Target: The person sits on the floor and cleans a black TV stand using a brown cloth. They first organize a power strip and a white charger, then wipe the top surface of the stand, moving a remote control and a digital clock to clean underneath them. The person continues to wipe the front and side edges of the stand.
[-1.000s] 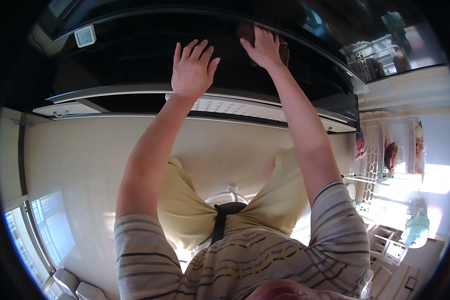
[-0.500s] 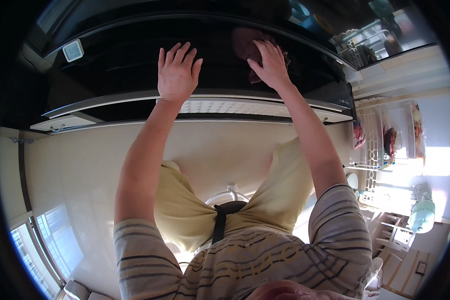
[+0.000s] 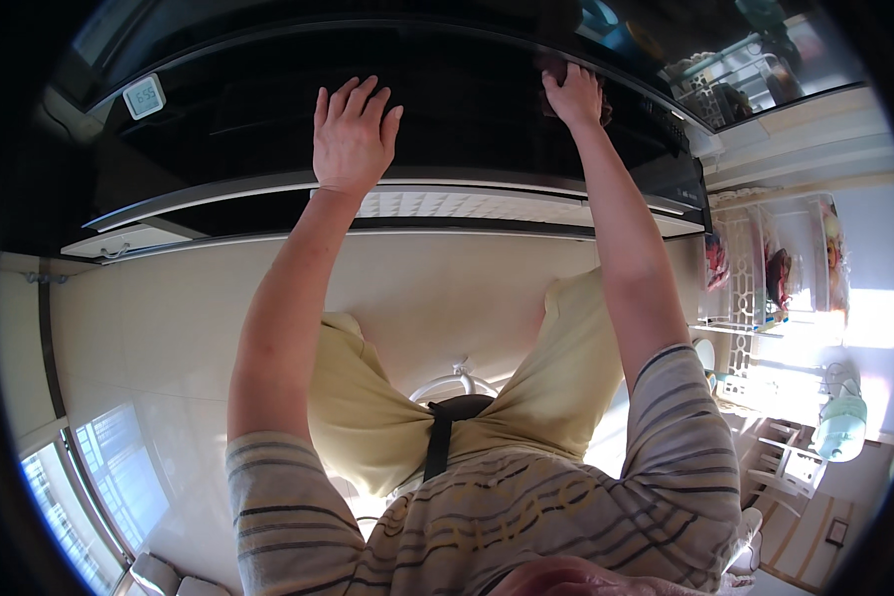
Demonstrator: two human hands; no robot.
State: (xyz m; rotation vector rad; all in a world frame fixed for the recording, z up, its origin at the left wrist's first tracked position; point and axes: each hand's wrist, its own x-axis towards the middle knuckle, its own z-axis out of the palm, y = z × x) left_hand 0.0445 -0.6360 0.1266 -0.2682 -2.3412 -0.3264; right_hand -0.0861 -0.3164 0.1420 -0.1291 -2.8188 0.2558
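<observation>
- From where I stand, the brown cloth (image 3: 606,107) lies bunched at one o'clock, near the far edge of the black desk (image 3: 457,119).
- The right hand (image 3: 574,96) covers it; whether the fingers grip or only press, I can't tell.
- The left hand (image 3: 354,137), at eleven o'clock, holds nothing, fingers spread, well apart from the other.
- With the cloth under a hand, I'd judge the work unfinished; the dark gloss hides how much is done or left.

The single view looks down and forward from the wearer's head, upright, through a wide fisheye lens. The striped shirt (image 3: 526,497) is nearest, at the lower edge; left hand (image 3: 353,141) and right hand (image 3: 574,97) lie farther off, over the glossy black surface (image 3: 457,129).
</observation>
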